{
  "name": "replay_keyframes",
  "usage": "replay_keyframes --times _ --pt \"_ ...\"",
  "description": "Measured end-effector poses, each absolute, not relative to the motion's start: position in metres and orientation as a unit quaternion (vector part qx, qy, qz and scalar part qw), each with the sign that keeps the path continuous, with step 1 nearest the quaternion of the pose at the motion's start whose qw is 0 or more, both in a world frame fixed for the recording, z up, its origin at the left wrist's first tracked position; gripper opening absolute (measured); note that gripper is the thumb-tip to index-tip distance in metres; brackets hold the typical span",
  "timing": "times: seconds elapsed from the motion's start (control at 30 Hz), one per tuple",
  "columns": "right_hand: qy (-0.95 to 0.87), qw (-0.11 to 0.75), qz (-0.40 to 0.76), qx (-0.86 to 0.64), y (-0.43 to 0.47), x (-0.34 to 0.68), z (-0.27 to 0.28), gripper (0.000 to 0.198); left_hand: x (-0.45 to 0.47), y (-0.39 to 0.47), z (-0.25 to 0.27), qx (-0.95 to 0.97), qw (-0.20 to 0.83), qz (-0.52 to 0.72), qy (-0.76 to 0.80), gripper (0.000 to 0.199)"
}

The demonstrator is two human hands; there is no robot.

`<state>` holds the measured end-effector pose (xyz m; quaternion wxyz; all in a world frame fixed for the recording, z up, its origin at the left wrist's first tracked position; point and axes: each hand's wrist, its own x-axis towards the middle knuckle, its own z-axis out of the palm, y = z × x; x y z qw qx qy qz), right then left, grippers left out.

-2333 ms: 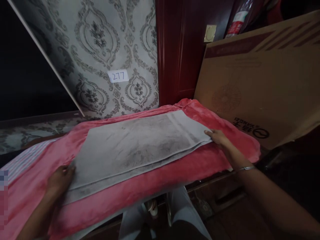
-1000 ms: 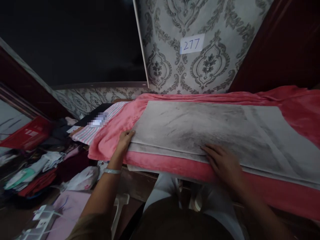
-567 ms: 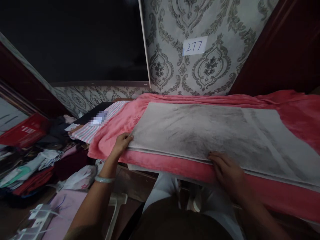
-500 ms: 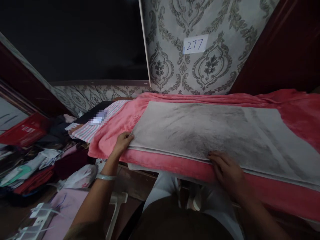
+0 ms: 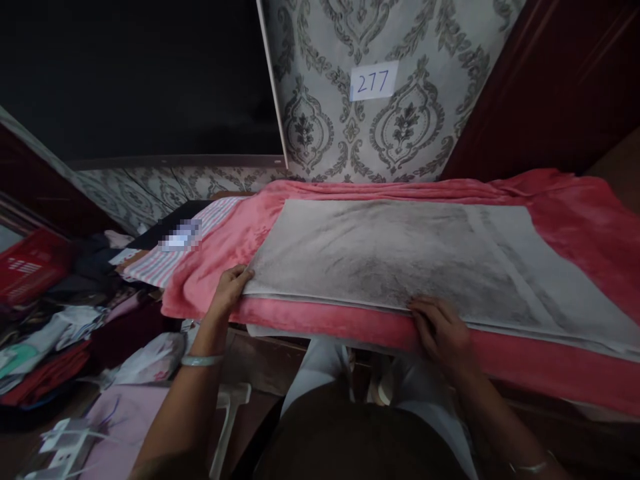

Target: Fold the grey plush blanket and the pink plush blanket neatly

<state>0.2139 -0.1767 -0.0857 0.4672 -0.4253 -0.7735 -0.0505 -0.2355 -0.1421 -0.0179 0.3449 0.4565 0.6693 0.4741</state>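
Observation:
A grey plush towel (image 5: pixel 370 250), folded in layers, lies flat and lengthwise over a pink blanket (image 5: pixel 330 321). At its near left corner my left hand (image 5: pixel 233 285) is closed, pinching the edge between thumb and fingers. My right hand (image 5: pixel 443 330) grips the near edge around the middle, fingers on top and thumb lower down at the front. Darker brushed patches and a smooth band to the right mark the towel's surface. Its far right end spreads toward the right edge of the view.
Striped cloth (image 5: pixel 163 263) shows at the blanket's left end. On the left floor lie piled clothes (image 5: pixel 55 340), a red basket (image 5: pixel 33 267) and a white plastic bag (image 5: pixel 153 357). A television (image 5: pixel 150 80) and a paper marked 277 (image 5: pixel 374 81) are on the wall behind.
The view has shifted slightly, so the scene sits a little further left. Both hands keep their places on the towel's near edge, and the towel lies much the same.

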Motion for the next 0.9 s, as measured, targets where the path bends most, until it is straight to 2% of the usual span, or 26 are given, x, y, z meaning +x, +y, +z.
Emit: replay_keyframes --times 0.23,0.57,0.63,0.7,0.8,0.9 --pt "-0.777 0.451 -0.046 -0.436 -0.178 0.216 -0.088 0.018 -0.226 -0.142 -0.016 0.487 0.262 0.473 0.686 0.036" --pt "-0.77 0.436 -0.094 -0.456 -0.183 0.231 -0.074 0.021 -0.235 -0.141 -0.015 0.519 0.238 0.41 0.711 0.036" --pt "-0.767 0.439 -0.098 -0.458 -0.183 0.229 -0.074 0.022 -0.231 -0.139 -0.018 0.525 0.177 0.393 0.734 0.029" --pt "-0.762 0.433 -0.089 -0.473 -0.184 0.229 -0.074 0.023 -0.222 -0.141 -0.019 0.537 0.056 0.389 0.746 0.025" --pt "-0.754 0.416 -0.081 -0.502 -0.186 0.236 -0.073 0.025 -0.196 -0.153 -0.02 0.612 -0.107 0.375 0.688 0.034" --pt "-0.75 0.4 -0.099 -0.518 -0.184 0.255 -0.074 0.027 -0.166 -0.165 -0.022 0.756 -0.091 0.3 0.574 0.031"
